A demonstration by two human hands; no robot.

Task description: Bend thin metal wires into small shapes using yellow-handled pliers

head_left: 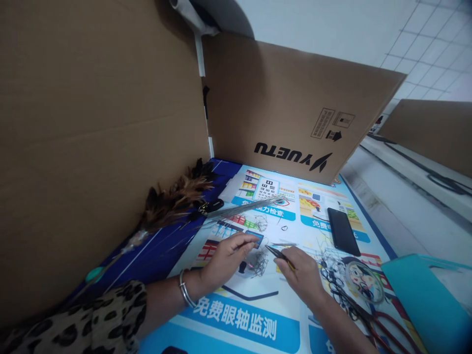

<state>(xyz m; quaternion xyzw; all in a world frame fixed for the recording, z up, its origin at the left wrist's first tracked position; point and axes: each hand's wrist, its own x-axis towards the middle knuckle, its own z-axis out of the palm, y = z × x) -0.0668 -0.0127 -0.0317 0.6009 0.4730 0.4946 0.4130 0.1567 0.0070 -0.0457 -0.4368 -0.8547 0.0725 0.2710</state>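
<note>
Over the printed table cover (217, 339), my left hand (230, 253) pinches at its fingertips a thin piece, too small to make out, that seems to be wire. My right hand (300, 270) is closed around small dark-tipped pliers (276, 252), whose tips point left towards my left fingertips, a small gap apart. A tangle of cut wire bits (259, 263) lies below and between the hands. Another loose wire pile (260, 222) is just beyond them. A bundle of long straight wires (247, 206) stretches behind my left hand.
A black phone (343, 231) lies at the right. Nearer are black rings (332, 282), a round clear dish (364, 280), red-handled scissors (391, 329) and a teal box (424, 300). Brown feathers (173, 201) lie along the left. Cardboard panels (287, 98) stand behind and at left.
</note>
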